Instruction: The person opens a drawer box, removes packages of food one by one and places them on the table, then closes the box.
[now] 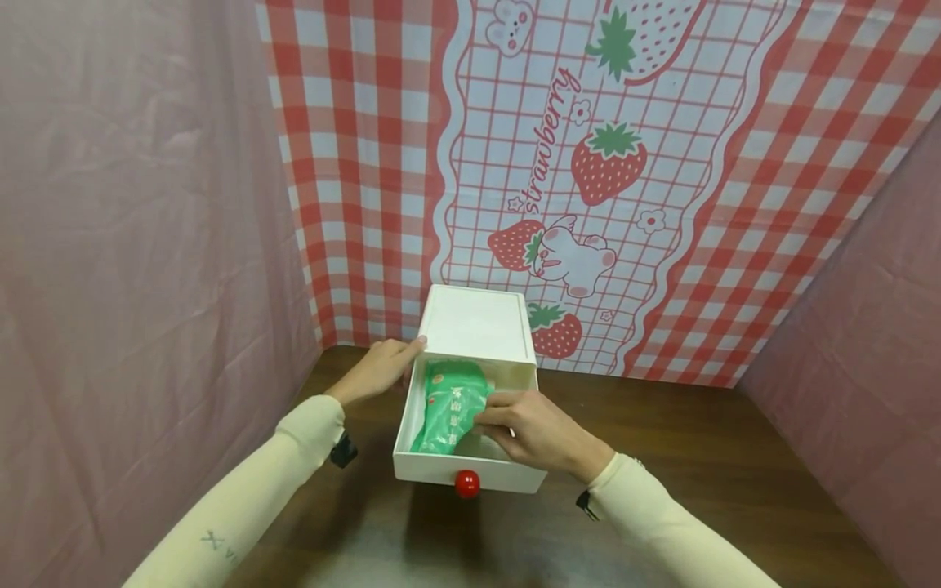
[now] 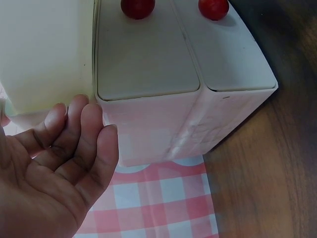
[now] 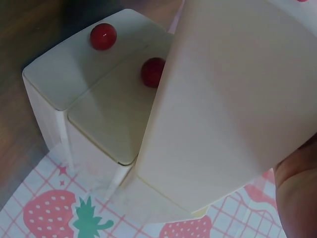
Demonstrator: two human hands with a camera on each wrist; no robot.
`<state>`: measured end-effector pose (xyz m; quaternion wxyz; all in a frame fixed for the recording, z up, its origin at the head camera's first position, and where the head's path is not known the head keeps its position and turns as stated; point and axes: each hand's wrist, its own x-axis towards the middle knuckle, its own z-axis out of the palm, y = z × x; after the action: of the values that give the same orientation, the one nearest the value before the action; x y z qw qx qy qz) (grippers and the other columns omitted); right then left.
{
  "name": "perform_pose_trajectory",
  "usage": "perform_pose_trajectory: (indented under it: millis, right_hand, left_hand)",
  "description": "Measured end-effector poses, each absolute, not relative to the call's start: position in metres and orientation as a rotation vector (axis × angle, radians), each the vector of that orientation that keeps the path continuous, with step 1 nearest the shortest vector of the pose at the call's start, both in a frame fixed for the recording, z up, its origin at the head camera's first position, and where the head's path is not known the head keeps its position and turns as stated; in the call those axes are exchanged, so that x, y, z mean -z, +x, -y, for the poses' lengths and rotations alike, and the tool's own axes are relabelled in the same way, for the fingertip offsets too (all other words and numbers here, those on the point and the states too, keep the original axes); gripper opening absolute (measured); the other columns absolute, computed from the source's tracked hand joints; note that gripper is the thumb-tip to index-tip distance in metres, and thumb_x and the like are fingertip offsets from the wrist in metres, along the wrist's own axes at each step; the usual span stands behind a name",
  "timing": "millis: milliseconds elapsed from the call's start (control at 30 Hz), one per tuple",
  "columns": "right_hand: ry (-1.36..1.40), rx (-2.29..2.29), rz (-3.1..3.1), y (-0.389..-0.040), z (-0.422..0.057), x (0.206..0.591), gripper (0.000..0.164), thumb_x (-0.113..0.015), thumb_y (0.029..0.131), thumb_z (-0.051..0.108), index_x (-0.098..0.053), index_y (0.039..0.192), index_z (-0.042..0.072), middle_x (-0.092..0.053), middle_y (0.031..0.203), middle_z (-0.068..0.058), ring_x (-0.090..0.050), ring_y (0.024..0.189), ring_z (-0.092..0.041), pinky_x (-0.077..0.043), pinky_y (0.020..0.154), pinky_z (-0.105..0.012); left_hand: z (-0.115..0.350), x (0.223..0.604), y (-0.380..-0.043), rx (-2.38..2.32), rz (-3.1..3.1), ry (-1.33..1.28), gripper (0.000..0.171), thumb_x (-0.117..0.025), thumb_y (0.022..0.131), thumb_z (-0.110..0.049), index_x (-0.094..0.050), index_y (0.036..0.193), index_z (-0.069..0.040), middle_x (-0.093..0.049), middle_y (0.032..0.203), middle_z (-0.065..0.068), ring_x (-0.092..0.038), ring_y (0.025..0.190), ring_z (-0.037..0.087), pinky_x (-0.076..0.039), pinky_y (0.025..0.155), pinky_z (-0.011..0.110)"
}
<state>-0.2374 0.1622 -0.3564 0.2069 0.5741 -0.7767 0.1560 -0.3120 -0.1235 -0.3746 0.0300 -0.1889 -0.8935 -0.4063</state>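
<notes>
A white drawer cabinet has its top drawer pulled out, with a red ball knob on the front. A green plastic packet with white printing lies in the drawer's left part. Reaching into the drawer, my right hand pinches the packet's right edge between curled fingers and thumb. My left hand rests against the cabinet's left side, thumb near the top edge. Its fingers are loosely bent beside the cabinet wall in the left wrist view. The right fingertips are hidden in the right wrist view.
Below the open drawer are two closed drawers, the middle one and the bottom one, each with a red knob. The cabinet stands on a dark wooden table. A strawberry-print cloth hangs behind, with pink curtains at the sides.
</notes>
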Motion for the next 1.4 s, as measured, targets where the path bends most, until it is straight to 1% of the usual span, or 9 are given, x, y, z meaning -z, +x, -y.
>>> perform_pose_trajectory:
  millis: [100,233,500,800,1067,1133,1300,1333,1400]
  right_hand:
    - [1.569,-0.464,2.141,-0.236,-0.162,0.357,0.005,-0.073,0.096,0.012,-0.078,0.094,0.013,-0.056,0.079,0.008,-0.045,0.065,0.001,-0.04,0.059,-0.012]
    - [1.528,-0.514,2.147,-0.234,-0.161,0.356,0.005,-0.075,0.094,0.009,-0.079,0.096,0.01,-0.062,0.082,0.007,-0.05,0.067,0.0,-0.043,0.059,-0.014]
    - [1.437,-0.613,2.148,-0.234,-0.16,0.352,0.009,-0.078,0.089,0.002,-0.08,0.097,0.007,-0.071,0.086,0.002,-0.056,0.069,-0.002,-0.045,0.058,-0.014]
    - [1.329,-0.742,2.103,-0.233,-0.156,0.347,0.01,-0.079,0.088,0.0,-0.081,0.097,0.005,-0.07,0.081,0.003,-0.055,0.065,-0.003,-0.047,0.054,-0.018]
    - [1.283,-0.799,2.033,-0.234,-0.154,0.343,0.011,-0.078,0.088,-0.001,-0.081,0.095,0.008,-0.067,0.078,0.005,-0.053,0.061,-0.003,-0.045,0.052,-0.018]
    - [1.268,-0.811,2.03,-0.234,-0.153,0.341,0.011,-0.078,0.089,0.0,-0.081,0.097,0.008,-0.067,0.079,0.005,-0.055,0.062,-0.003,-0.047,0.053,-0.017]
    - [1.228,-0.852,2.008,-0.235,-0.154,0.336,0.013,-0.078,0.089,-0.001,-0.081,0.1,0.005,-0.066,0.078,0.004,-0.057,0.061,-0.002,-0.049,0.054,-0.016]
    - [1.216,-0.859,2.005,-0.235,-0.154,0.334,0.014,-0.078,0.088,-0.001,-0.081,0.1,0.005,-0.066,0.077,0.004,-0.057,0.06,-0.002,-0.049,0.054,-0.016]
    - [1.19,-0.876,2.006,-0.236,-0.155,0.331,0.014,-0.079,0.088,-0.002,-0.081,0.1,0.003,-0.066,0.077,0.004,-0.057,0.059,-0.002,-0.05,0.054,-0.016]
  left_hand:
    - [0.124,0.375,-0.312,1.239,2.756,-0.59,0.068,-0.035,0.11,-0.052,-0.065,0.069,-0.007,-0.063,0.064,0.003,-0.061,0.057,0.017,-0.052,0.057,0.033]
    - [0.124,0.375,-0.313,1.22,2.756,-0.596,0.071,-0.034,0.11,-0.053,-0.066,0.067,-0.007,-0.063,0.062,0.002,-0.061,0.057,0.017,-0.051,0.058,0.033]
    - [0.125,0.375,-0.312,1.241,2.753,-0.601,0.068,-0.035,0.11,-0.052,-0.067,0.069,-0.007,-0.063,0.063,0.003,-0.06,0.057,0.017,-0.051,0.057,0.033]
    - [0.125,0.376,-0.312,1.266,2.734,-0.614,0.071,-0.036,0.11,-0.052,-0.066,0.066,-0.006,-0.063,0.061,0.002,-0.062,0.056,0.017,-0.055,0.058,0.037]
    - [0.124,0.374,-0.312,1.229,2.738,-0.61,0.072,-0.036,0.11,-0.052,-0.064,0.062,-0.008,-0.063,0.061,0.002,-0.061,0.057,0.018,-0.051,0.059,0.034]
    - [0.124,0.374,-0.311,1.229,2.741,-0.607,0.072,-0.035,0.11,-0.053,-0.064,0.061,-0.008,-0.064,0.062,0.002,-0.062,0.059,0.022,-0.051,0.059,0.034]
    - [0.125,0.374,-0.31,1.233,2.743,-0.606,0.072,-0.035,0.11,-0.053,-0.064,0.061,-0.009,-0.062,0.06,0.002,-0.059,0.058,0.021,-0.048,0.058,0.033]
    - [0.125,0.374,-0.31,1.232,2.743,-0.603,0.072,-0.035,0.11,-0.054,-0.064,0.061,-0.009,-0.06,0.059,0.002,-0.056,0.056,0.017,-0.047,0.058,0.033]
    - [0.125,0.374,-0.31,1.24,2.743,-0.6,0.071,-0.036,0.11,-0.053,-0.063,0.061,-0.009,-0.058,0.058,0.002,-0.055,0.056,0.017,-0.047,0.058,0.033]
